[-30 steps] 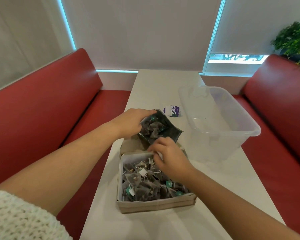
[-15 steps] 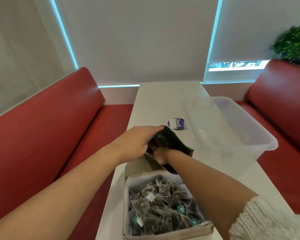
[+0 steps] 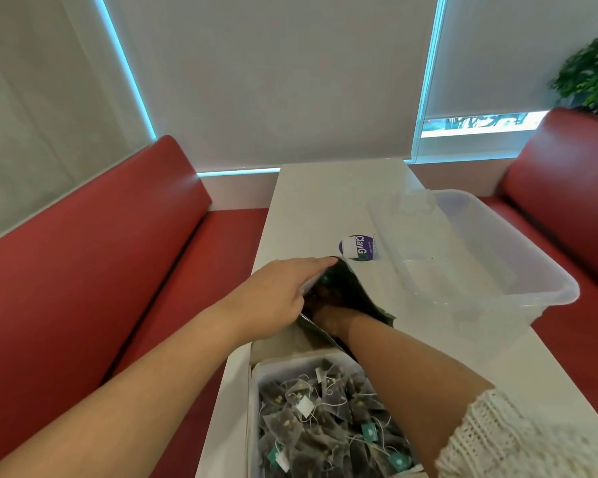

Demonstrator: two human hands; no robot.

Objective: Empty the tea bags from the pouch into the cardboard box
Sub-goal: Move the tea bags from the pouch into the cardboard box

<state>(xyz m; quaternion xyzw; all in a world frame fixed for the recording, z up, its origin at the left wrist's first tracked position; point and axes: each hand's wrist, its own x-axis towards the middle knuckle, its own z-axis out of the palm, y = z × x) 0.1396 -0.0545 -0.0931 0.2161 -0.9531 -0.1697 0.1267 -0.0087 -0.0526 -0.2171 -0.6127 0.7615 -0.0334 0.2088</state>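
A dark foil pouch (image 3: 356,294) lies open on the white table, just beyond the cardboard box (image 3: 254,401). My left hand (image 3: 277,298) grips the pouch's upper edge and holds its mouth apart. My right hand (image 3: 328,319) is pushed inside the pouch up to the wrist, so its fingers are hidden. The box, at the table's near edge, is heaped with several dark mesh tea bags (image 3: 321,415) with white strings and small green or white tags. My right forearm crosses above the box's right side.
A clear plastic tub (image 3: 518,257) stands to the right of the pouch. A small round purple and white label (image 3: 357,248) lies on the table (image 3: 328,201) behind the pouch. Red bench seats (image 3: 94,257) flank the narrow table.
My right hand left the box and went deep into the pouch. The view tilted up and closer, so the box sits lower in the frame. My left hand keeps its hold on the pouch.
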